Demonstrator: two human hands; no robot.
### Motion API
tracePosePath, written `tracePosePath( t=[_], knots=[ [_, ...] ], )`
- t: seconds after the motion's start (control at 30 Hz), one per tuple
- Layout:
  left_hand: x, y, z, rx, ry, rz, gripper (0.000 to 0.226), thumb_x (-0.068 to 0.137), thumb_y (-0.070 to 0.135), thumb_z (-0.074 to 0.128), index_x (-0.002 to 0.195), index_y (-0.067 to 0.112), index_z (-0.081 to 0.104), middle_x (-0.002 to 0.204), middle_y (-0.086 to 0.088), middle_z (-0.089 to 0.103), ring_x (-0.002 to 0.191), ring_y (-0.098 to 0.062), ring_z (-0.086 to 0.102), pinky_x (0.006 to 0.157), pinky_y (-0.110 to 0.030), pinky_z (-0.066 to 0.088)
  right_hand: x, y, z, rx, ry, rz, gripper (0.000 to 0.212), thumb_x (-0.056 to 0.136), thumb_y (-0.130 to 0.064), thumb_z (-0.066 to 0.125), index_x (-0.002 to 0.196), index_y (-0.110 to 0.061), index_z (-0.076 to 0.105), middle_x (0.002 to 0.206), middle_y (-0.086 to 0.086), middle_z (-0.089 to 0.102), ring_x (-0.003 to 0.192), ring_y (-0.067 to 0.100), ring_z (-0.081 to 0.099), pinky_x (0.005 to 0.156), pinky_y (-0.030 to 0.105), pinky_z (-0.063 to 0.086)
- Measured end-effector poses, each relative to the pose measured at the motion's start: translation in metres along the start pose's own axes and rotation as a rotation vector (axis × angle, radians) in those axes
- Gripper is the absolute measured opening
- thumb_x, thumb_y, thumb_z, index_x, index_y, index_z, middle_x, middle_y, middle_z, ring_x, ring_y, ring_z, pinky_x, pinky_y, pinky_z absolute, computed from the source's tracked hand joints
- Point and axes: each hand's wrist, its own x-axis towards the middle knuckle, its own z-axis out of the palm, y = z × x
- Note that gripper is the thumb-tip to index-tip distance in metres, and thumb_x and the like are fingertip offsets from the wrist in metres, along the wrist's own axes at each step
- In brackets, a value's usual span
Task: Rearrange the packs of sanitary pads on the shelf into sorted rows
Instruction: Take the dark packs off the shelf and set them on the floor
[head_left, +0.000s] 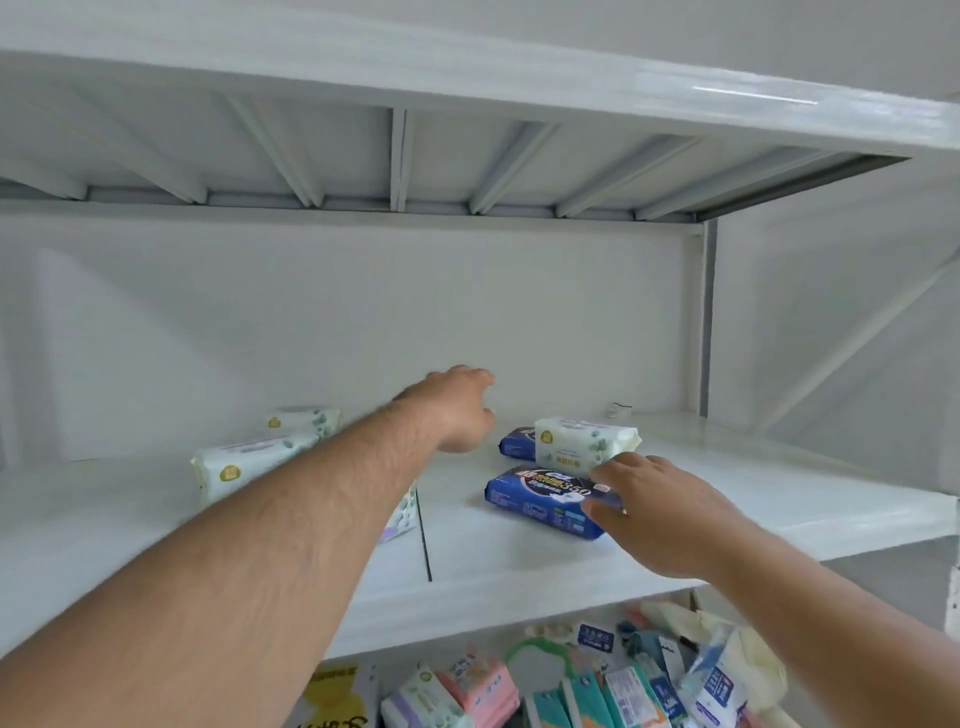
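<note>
The left hand reaches deep over the white shelf, its fingers curled loosely forward and holding nothing; whether the fingertips touch anything cannot be told, since the back of the hand hides them. The right hand lies lower and nearer, its fingers spread and slightly bent. The thumb presses against the near edge of the front dark blue pack, and the upper fingers touch the bottom right corner of the pale green-and-white pack. The hand has not closed around either pack.

The front dark blue pack lies flat on the shelf, angled, with large white numerals and a red patch on its top. The pale pack sits just behind it, partly resting on a second dark blue pack, of which only the left end shows.

On the left part of the shelf lie two more pale packs with a gold round mark: one nearer, one farther back. A corner of another light pack shows beneath the left forearm.

Counted on this shelf: two dark blue packs, three pale green-and-white packs, and one partly hidden pack of unclear kind. A small white scrap lies near the back wall. Below the shelf, a jumbled heap of mixed packs in pink, teal, white and blue sits on a lower level.
</note>
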Motion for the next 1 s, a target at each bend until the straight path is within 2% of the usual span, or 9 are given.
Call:
tracePosePath(
  t=[0.17, 0.33, 0.43, 0.6, 0.7, 0.87, 1.0],
  knots=[
    [0.094, -0.015, 0.009, 0.078, -0.152, 0.115, 0.059, 0.099, 0.031, 0.044, 0.153, 0.032, 0.022, 0.160, 0.005, 0.022, 0.143, -0.021, 0.030, 0.117, -0.038, 0.028, 0.040, -0.001, 0.020, 0.042, -0.017, 0.061, 0.037, 0.100, -0.051, 0.035, 0.124, -0.036, 0.059, 0.125, -0.013, 0.060, 0.109, 0.012, 0.052, 0.087, 0.033, 0.052],
    [0.165, -0.007, 0.031, 0.189, -0.279, 0.216, 0.054, 0.100, 0.027, 0.042, 0.152, 0.036, 0.025, 0.159, 0.005, 0.027, 0.143, -0.021, 0.031, 0.117, -0.039, 0.028, 0.059, 0.006, 0.031, 0.082, -0.029, 0.070, 0.035, 0.102, -0.047, 0.037, 0.128, -0.039, 0.058, 0.125, -0.018, 0.059, 0.103, 0.005, 0.047, 0.085, 0.024, 0.049],
    [0.191, 0.000, 0.054, 0.253, -0.358, 0.267, 0.055, 0.100, 0.028, 0.043, 0.151, 0.036, 0.026, 0.159, 0.003, 0.028, 0.142, -0.023, 0.032, 0.115, -0.039, 0.030, 0.064, 0.013, 0.042, 0.106, -0.028, 0.059, 0.034, 0.101, -0.052, 0.035, 0.119, -0.038, 0.061, 0.116, -0.025, 0.061, 0.104, 0.002, 0.049, 0.088, 0.026, 0.049],
    [0.204, 0.002, 0.099, 0.387, -0.566, 0.345, 0.056, 0.099, 0.020, 0.044, 0.151, 0.031, 0.030, 0.148, -0.003, 0.044, 0.129, -0.024, 0.045, 0.107, -0.037, 0.038, 0.065, 0.021, 0.057, 0.123, -0.003, 0.039, 0.028, 0.100, -0.050, 0.035, 0.099, -0.034, 0.058, 0.100, -0.020, 0.061, 0.098, 0.002, 0.048, 0.083, 0.030, 0.049],
    [0.207, -0.004, 0.108, 0.438, -0.611, 0.372, 0.057, 0.098, 0.021, 0.044, 0.151, 0.032, 0.028, 0.142, -0.004, 0.049, 0.123, -0.025, 0.048, 0.104, -0.037, 0.040, 0.068, 0.022, 0.058, 0.141, -0.015, 0.033, 0.025, 0.101, -0.046, 0.037, 0.088, -0.034, 0.055, 0.094, -0.020, 0.060, 0.095, 0.003, 0.047, 0.081, 0.027, 0.047],
    [0.199, -0.016, 0.092, 0.490, -0.625, 0.383, 0.054, 0.100, 0.021, 0.044, 0.152, 0.030, 0.030, 0.144, -0.003, 0.047, 0.124, -0.022, 0.047, 0.098, -0.032, 0.039, 0.074, 0.019, 0.058, 0.223, -0.075, 0.007, 0.033, 0.100, -0.051, 0.040, 0.113, -0.030, 0.061, 0.113, -0.019, 0.064, 0.105, 0.005, 0.054, 0.090, 0.031, 0.050],
    [0.196, -0.035, 0.078, 0.421, -0.625, 0.341, 0.045, 0.100, 0.026, 0.048, 0.145, 0.029, 0.044, 0.142, 0.004, 0.049, 0.124, -0.018, 0.047, 0.099, -0.028, 0.037, 0.080, 0.011, 0.054, 0.277, -0.128, 0.014, 0.033, 0.098, -0.051, 0.044, 0.112, -0.029, 0.063, 0.112, -0.014, 0.065, 0.101, 0.010, 0.059, 0.089, 0.037, 0.053]
  ],
)
